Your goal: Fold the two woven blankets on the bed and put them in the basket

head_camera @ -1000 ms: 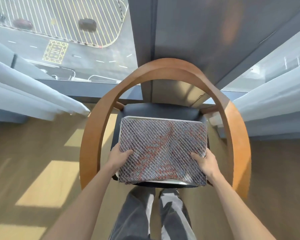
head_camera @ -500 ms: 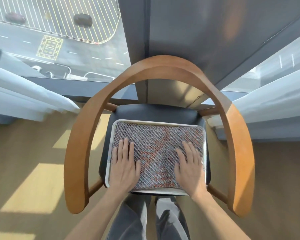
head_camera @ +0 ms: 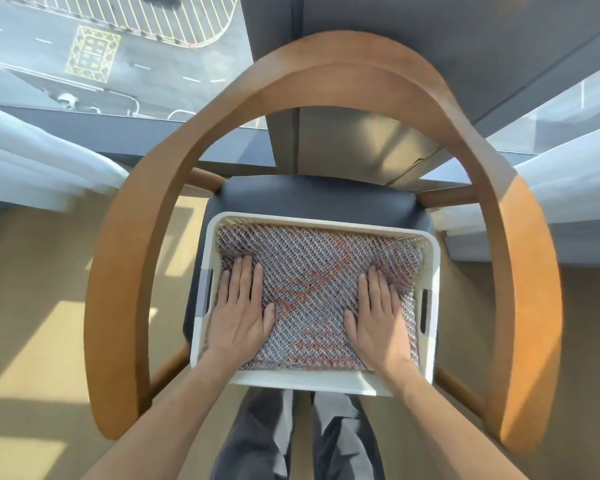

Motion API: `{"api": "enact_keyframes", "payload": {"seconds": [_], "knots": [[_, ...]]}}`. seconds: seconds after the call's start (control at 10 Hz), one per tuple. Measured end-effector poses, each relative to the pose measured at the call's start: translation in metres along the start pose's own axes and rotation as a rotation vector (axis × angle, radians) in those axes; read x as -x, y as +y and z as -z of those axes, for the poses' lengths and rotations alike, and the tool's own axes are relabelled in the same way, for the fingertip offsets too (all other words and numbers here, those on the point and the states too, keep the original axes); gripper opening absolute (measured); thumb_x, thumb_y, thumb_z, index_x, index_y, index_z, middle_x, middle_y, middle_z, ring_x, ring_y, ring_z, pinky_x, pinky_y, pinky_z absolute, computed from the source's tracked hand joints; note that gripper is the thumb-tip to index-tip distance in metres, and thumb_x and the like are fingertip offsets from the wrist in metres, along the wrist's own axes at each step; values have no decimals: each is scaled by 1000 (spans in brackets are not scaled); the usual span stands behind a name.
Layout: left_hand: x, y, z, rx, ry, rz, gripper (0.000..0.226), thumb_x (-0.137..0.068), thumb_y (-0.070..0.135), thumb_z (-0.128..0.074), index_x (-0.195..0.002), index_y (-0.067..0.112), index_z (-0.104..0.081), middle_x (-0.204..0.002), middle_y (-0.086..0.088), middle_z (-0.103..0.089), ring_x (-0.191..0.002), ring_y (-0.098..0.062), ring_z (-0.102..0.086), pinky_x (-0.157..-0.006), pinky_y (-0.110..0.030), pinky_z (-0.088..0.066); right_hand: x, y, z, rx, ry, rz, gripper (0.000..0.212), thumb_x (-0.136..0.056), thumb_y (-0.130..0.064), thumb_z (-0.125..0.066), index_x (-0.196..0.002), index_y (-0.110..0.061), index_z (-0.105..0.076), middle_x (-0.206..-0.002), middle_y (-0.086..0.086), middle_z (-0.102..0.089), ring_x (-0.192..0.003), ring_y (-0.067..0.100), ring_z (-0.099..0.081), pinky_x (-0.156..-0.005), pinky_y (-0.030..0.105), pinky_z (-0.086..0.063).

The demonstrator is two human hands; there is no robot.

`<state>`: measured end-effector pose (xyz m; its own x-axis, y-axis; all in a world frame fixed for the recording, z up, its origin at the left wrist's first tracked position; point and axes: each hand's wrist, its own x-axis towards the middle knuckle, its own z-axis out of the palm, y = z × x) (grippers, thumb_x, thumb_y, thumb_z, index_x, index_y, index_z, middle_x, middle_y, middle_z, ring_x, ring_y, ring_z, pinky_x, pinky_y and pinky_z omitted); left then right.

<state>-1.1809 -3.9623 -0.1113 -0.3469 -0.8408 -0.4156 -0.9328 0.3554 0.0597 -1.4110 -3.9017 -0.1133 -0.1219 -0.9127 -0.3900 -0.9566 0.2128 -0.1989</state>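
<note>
1. A folded woven blanket (head_camera: 321, 289), grey-blue with red-orange threads, lies flat inside a white basket (head_camera: 432, 327) and fills it nearly wall to wall; only one blanket surface can be made out from above.
2. No brand, label or readable writing shows on the blanket or the basket.
3. The left hand (head_camera: 240, 310) rests palm-down on the blanket's left side, fingers straight and close together, gripping nothing.
4. The right hand (head_camera: 378, 315) lies flat on the blanket's right side in the same way, fingers extended, thumb spread inward toward the middle.
5. The basket, with slot handles in its side walls, sits on the dark seat (head_camera: 312, 197) of a chair whose curved wooden armrest (head_camera: 329, 69) arcs around it.
6. Beyond the chair, white curtains (head_camera: 42, 168) flank a window overlooking a street with yellow hatched road markings (head_camera: 92, 51); no lettering is legible there.
</note>
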Motion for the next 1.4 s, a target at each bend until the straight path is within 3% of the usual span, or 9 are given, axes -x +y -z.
{"api": "enact_keyframes", "payload": {"seconds": [0.2, 0.4, 0.5, 0.6, 0.8, 1.0, 1.2, 1.3, 1.4], "knots": [[6, 37, 22, 139, 143, -204, 67, -96, 37, -24, -149, -1, -9, -157, -19, -1, -146, -31, -2, -118, -45, -6, 0, -42, 17, -15, 108, 154, 64, -94, -30, -35, -148, -1, -15, -156, 18, -10, -145, 30, -8, -117, 48, -13], [-28, 53, 6, -59, -26, -121, 66, -95, 39, -1, -146, 0, 15, -149, -17, 31, -140, -29, 28, -116, -44, 13, -39, -38, 3, 220, -143, 192, 68, -98, -48, -12, -146, -7, 11, -157, 12, 12, -143, 25, 15, -117, 43, 8], [-24, 53, 17, 11, 14, -143, 66, -95, 39, -4, -148, 1, 7, -154, -17, 22, -143, -28, 19, -118, -44, 7, -32, -30, 10, 154, -2, 212, 65, -98, -44, -21, -149, -7, -7, -158, 13, -2, -146, 26, 1, -118, 44, 0], [-10, 31, 24, 81, 152, -110, 69, -95, 41, -18, -149, 0, -4, -158, -17, 4, -146, -29, 2, -118, -45, -3, -17, 8, 11, -2, 214, 45, 62, -96, -35, -28, -148, -3, -15, -157, 15, -7, -145, 31, -8, -117, 47, -11], [-1, -4, 7, 10, -16, 30, 75, -93, 51, -9, -149, 2, 3, -157, -16, 10, -145, -25, 13, -119, -40, 5, -27, 21, 3, 58, 58, 8, 65, -94, -39, -20, -146, 1, -15, -156, 17, -7, -145, 29, -3, -116, 48, -13], [23, 3, 13, 57, 82, -118, 74, -95, 51, -20, -149, 2, -8, -158, -18, 0, -146, -30, -1, -118, -47, -6, 20, 6, 11, 138, 5, 186, 68, -94, -43, -26, -147, -2, -17, -156, 18, -10, -144, 32, -7, -115, 50, -13], [15, 13, 13, -110, -164, -80, 76, -94, 56, -10, -147, 7, 14, -155, -15, 22, -141, -30, 23, -116, -48, 10, 14, 5, 11, 226, -254, 98, 71, -96, -50, -16, -147, -7, 7, -154, 11, 14, -144, 26, 13, -117, 42, 5], [11, 16, 36, -52, -250, -66, 75, -96, 50, -23, -148, 10, 13, -156, -13, 19, -142, -28, 21, -113, -44, 13, 17, 1, 37, 192, -327, 98, 65, -97, -41, -26, -150, -10, -3, -158, 10, 5, -145, 26, 5, -116, 42, 1], [29, 14, 67, 179, -259, -34, 66, -97, 41, -32, -150, 12, -6, -159, -11, 1, -146, -26, 4, -116, -40, 2, 34, -8, 70, 31, -343, 96, 57, -97, -32, -33, -148, -10, -19, -157, 11, -16, -144, 25, -10, -118, 37, -5]]}}
